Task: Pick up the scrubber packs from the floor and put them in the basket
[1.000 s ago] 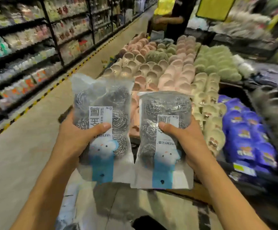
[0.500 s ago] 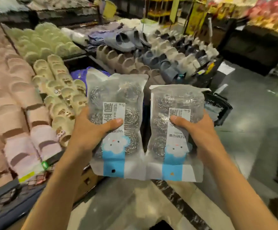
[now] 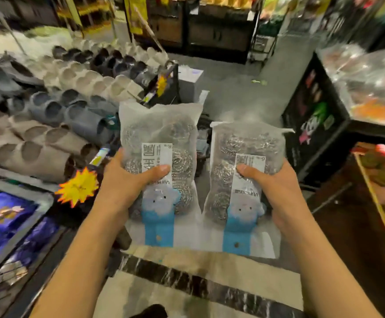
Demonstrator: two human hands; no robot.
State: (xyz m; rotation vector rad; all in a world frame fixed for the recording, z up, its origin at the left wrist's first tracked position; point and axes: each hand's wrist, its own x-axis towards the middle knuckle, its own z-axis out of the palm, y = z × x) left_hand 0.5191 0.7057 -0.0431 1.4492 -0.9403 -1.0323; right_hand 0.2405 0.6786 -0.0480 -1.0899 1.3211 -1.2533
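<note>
Left hand (image 3: 127, 187): grasping left pack (image 3: 159, 161), thumb on label. Right hand (image 3: 276, 187): grasping right pack (image 3: 244, 180), likewise. Packs side by side, centre frame. Slippers (image 3: 56, 125), left.

We are standing in a shop, in an aisle between displays of goods. To our left, rows of slippers (image 3: 56, 125) in grey, beige and dark tones lie stacked on a sloping display, with a yellow starburst price tag (image 3: 77, 188) at its edge. Blue packaged goods (image 3: 5, 214) fill a bin nearby. To our right, bagged goods (image 3: 368, 81) pile on a dark stand, and dark shelving (image 3: 212, 31) lines the back.
</note>
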